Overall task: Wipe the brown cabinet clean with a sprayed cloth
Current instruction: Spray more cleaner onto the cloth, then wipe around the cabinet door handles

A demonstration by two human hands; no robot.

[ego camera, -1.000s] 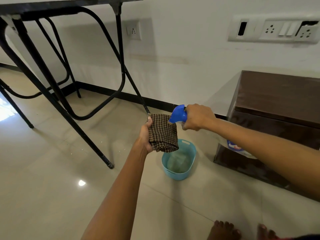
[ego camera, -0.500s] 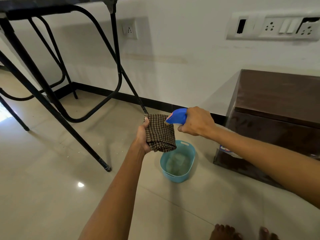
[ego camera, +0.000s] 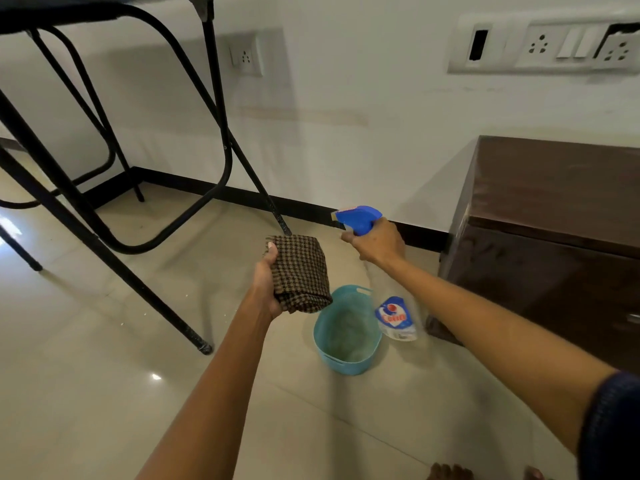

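Glossy cream floor tiles [ego camera: 104,375] run back to a white wall with a dark skirting; a black folding table frame [ego camera: 221,133] stands at the left, and the brown cabinet [ego camera: 554,202] sits against the wall at the right, well apart from both hands and not yet touched. A teal tub [ego camera: 346,334] rests on the floor between them, near the person's bare feet [ego camera: 450,472].

What worries me is the aim; the spray bottle [ego camera: 358,218] has its blue nozzle turned left toward the cloth [ego camera: 301,271], but it looks to sit a little higher than the cloth's top edge, so a squeeze could send mist past it onto the tiles, and wet glossy tile under bare feet is a slip waiting to happen; only part of the cloth hangs over the tub, so drips could miss it too. The fold is also held from one side alone, so it could sag open or slide out once it is damp.

The left hand [ego camera: 265,285] grasps the folded checked cloth from its left side, thumb pressed on the top corner, the other fingers hidden beneath; the right hand [ego camera: 377,244] is clenched round the bottle's neck just below the blue head, the clear body hanging down to the right of the tub; whether a finger is pulling the trigger I cannot tell.
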